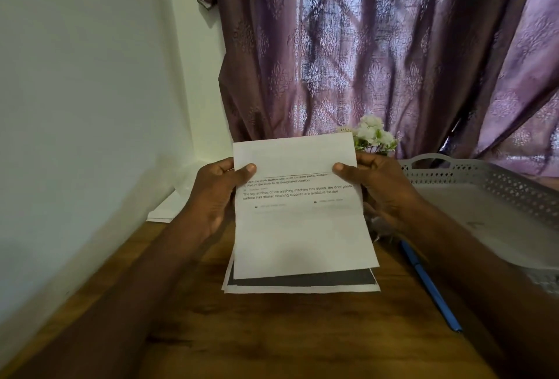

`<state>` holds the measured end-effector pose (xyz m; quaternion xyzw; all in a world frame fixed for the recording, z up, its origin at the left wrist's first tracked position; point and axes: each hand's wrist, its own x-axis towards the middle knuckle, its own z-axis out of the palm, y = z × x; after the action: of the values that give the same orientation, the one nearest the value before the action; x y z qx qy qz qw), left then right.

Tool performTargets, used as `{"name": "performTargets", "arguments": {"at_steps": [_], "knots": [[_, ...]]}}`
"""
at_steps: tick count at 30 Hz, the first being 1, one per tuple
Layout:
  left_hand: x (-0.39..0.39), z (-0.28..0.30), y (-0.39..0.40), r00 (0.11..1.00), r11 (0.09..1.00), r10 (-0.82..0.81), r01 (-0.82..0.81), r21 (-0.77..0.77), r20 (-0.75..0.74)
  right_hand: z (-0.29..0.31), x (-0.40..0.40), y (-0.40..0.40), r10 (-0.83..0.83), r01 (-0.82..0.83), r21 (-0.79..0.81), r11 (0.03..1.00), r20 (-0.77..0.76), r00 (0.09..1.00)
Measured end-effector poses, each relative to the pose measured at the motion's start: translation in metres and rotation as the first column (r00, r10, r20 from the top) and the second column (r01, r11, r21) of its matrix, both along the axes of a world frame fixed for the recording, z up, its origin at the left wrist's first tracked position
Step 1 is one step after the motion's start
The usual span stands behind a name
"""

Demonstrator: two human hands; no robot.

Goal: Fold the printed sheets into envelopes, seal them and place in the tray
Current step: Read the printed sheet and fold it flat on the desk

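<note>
You've got the printed sheet [302, 221] between your hands, top part folded over, left hand [216, 197] and right hand [382, 189] each pinching a side edge, above the paper stack [302, 283] on the surface [272, 333], tray [490, 197] at right.

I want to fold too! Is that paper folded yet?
Partly folded: the printed sheet has its top flap bent over the text, pinched by left hand and right hand.

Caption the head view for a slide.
Both hands fold a printed sheet above the paper stack, tray alongside.
</note>
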<state>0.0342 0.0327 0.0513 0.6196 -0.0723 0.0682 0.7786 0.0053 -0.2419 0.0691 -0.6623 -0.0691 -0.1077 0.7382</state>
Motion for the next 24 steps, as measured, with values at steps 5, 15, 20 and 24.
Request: {"name": "performTargets", "arguments": {"at_steps": [5, 15, 20, 24], "knots": [[0.002, 0.004, 0.008, 0.999, 0.999, 0.05, -0.05, 0.004, 0.013, 0.002, 0.001, -0.004, -0.031, 0.03, -0.048, 0.998, -0.008, 1.0], [0.004, 0.003, 0.011, 1.0, 0.999, -0.022, 0.021, 0.044, 0.023, 0.001, 0.007, -0.008, -0.044, 0.043, -0.014, 0.999, -0.036, 0.998], [0.006, 0.003, 0.012, 0.999, 1.0, 0.02, -0.019, -0.022, 0.035, 0.002, 0.008, -0.005, -0.061, 0.062, 0.035, 0.997, -0.027, 0.998], [0.004, 0.005, 0.012, 0.995, 0.995, 0.095, -0.095, -0.018, 0.029, 0.004, 0.005, -0.004, -0.078, 0.078, 0.007, 0.997, -0.009, 0.997]]}}
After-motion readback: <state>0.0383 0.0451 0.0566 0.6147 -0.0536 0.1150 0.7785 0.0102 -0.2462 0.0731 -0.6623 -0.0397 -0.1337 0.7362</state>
